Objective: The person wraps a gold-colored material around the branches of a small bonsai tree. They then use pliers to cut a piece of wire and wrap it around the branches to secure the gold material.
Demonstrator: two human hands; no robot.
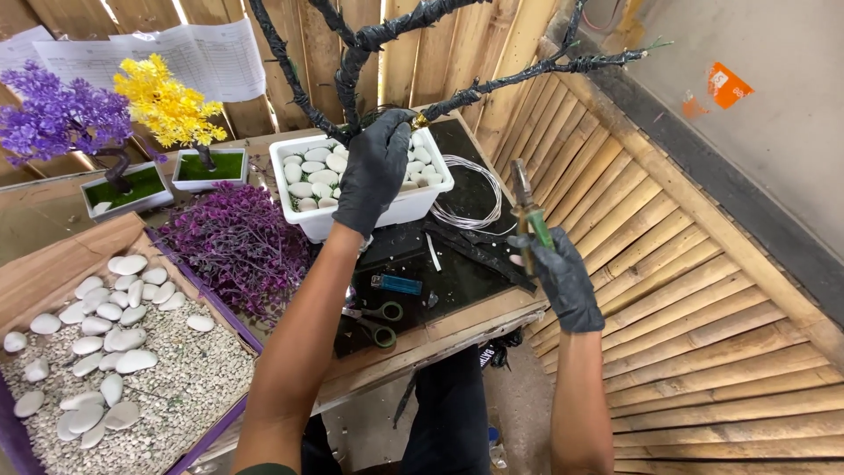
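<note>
My left hand point(376, 167), in a black glove, grips the base of a black-wrapped bare tree trunk point(352, 62) that rises from a white rectangular pot point(413, 204) filled with white pebbles. One wrapped branch point(545, 69) stretches to the upper right. My right hand point(563, 277), also gloved in black, holds green-handled pliers point(527, 207) upright to the right of the pot, apart from the tree.
A coil of silver wire point(479, 198) lies behind the pot. Scissors point(376, 324) and a blue lighter point(396, 283) lie on the dark worktop. Purple foliage point(233, 246), a pebble box point(132, 352) and two small potted trees point(123, 119) stand left. A bamboo wall point(703, 290) runs right.
</note>
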